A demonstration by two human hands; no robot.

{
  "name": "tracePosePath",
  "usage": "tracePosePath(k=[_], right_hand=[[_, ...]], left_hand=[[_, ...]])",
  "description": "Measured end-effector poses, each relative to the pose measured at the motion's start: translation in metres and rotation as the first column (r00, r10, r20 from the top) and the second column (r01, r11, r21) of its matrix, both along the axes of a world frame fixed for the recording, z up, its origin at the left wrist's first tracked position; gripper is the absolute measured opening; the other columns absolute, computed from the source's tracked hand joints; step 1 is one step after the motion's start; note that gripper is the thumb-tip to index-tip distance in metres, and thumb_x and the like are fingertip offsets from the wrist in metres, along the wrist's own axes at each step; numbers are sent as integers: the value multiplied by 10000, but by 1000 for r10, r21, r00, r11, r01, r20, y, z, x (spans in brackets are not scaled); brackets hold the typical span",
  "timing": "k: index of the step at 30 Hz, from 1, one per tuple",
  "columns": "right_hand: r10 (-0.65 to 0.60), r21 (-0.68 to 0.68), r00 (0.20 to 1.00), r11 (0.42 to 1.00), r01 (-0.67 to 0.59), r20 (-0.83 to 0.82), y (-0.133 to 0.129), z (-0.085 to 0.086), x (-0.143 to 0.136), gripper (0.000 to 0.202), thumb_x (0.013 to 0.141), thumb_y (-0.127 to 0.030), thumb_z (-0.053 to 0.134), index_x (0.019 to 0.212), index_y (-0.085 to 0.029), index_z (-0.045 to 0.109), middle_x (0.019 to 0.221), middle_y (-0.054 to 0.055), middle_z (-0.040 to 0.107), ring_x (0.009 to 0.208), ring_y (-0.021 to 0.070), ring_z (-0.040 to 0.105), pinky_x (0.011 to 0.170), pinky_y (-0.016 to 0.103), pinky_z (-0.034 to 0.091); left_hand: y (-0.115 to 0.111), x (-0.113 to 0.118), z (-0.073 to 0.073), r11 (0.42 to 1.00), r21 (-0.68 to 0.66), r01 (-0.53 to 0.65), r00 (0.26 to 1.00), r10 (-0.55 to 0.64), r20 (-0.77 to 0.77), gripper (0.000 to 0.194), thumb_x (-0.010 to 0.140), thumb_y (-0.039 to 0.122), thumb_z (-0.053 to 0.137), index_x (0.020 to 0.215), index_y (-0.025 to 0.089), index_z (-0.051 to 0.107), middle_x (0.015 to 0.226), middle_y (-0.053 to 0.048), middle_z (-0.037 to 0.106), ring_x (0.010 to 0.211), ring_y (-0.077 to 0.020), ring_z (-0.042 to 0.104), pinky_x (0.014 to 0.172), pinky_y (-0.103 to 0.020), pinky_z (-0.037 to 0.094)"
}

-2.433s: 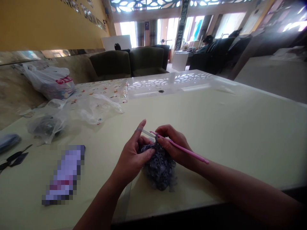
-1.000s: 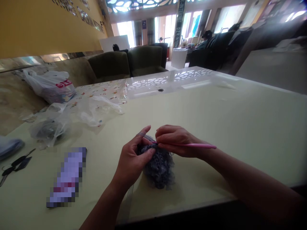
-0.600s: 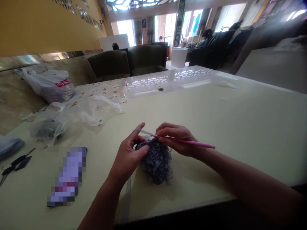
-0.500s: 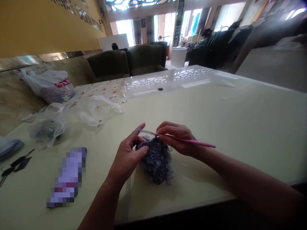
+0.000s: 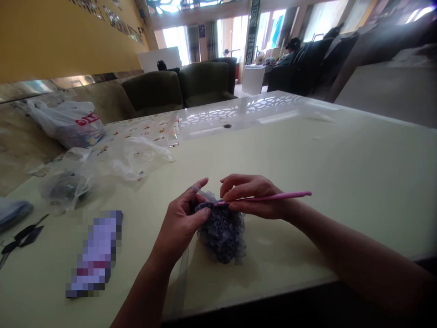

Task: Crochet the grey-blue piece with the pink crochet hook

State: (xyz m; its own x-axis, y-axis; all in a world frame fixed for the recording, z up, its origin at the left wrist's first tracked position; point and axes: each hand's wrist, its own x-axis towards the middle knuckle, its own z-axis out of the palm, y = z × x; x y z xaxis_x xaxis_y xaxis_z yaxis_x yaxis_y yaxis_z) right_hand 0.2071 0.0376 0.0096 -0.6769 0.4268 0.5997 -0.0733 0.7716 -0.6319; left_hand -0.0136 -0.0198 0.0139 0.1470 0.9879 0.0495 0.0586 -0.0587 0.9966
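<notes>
My left hand (image 5: pixel 187 212) pinches the upper left edge of a dark grey-blue crocheted piece (image 5: pixel 223 232) with ruffled sides. A strip of sheer grey ribbon yarn (image 5: pixel 183 273) passes over its raised index finger and trails down to the table. Between the thumb and fingers of my right hand (image 5: pixel 254 196) is a pink crochet hook (image 5: pixel 282 196), its handle pointing right. The hook's tip lies at the top edge of the crocheted piece, close to my left thumb; the exact stitch is too small to make out.
On the pale table (image 5: pixel 307 164), keys (image 5: pixel 23 239) and a blurred-out purple item (image 5: pixel 97 253) lie at the left. Behind them are clear plastic bags (image 5: pixel 136 155) and a full white carrier bag (image 5: pixel 73 120). Dark green chairs (image 5: pixel 205 82) stand beyond the far edge.
The hook tip has moved down and left onto the crocheted piece's top edge, and its handle end has risen. The ribbon yarn, stretched to the hook before, now bunches by my left fingers.
</notes>
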Motion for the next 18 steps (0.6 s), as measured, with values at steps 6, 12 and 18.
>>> tracePosePath(k=[6, 12, 18], right_hand=[[-64, 7, 998, 998, 64, 24, -3, 3, -1, 136, 958, -196, 591, 883, -124, 679, 938, 84, 642, 843, 142, 618, 759, 275, 509], [-245, -22, 969, 969, 245, -29, -7, -7, -9, 148, 978, -206, 550, 886, -134, 640, 888, 58, 648, 755, 112, 595, 674, 238, 476], [-244, 179, 963, 949, 261, -110, -6, -15, -13, 147, 994, -260, 544, 1037, -142, 621, 986, 85, 632, 833, 126, 601, 721, 252, 495]], left_hand=[[0, -1, 0, 1000, 17, 8, 1000, -8, 1, 83, 754, 171, 720, 832, 197, 725, 1143, -87, 679, 1266, -275, 521, 867, -307, 450], [-2, -1, -4, 997, -68, 20, 993, -12, 117, 748, 768, 195, 745, 1463, 268, 480, 834, 15, 600, 771, -116, 559, 729, -262, 446], [-2, 0, -1, 988, -145, 61, 981, -33, 190, 891, 732, 197, 771, 1529, 230, 372, 860, 0, 619, 782, -118, 557, 713, -258, 435]])
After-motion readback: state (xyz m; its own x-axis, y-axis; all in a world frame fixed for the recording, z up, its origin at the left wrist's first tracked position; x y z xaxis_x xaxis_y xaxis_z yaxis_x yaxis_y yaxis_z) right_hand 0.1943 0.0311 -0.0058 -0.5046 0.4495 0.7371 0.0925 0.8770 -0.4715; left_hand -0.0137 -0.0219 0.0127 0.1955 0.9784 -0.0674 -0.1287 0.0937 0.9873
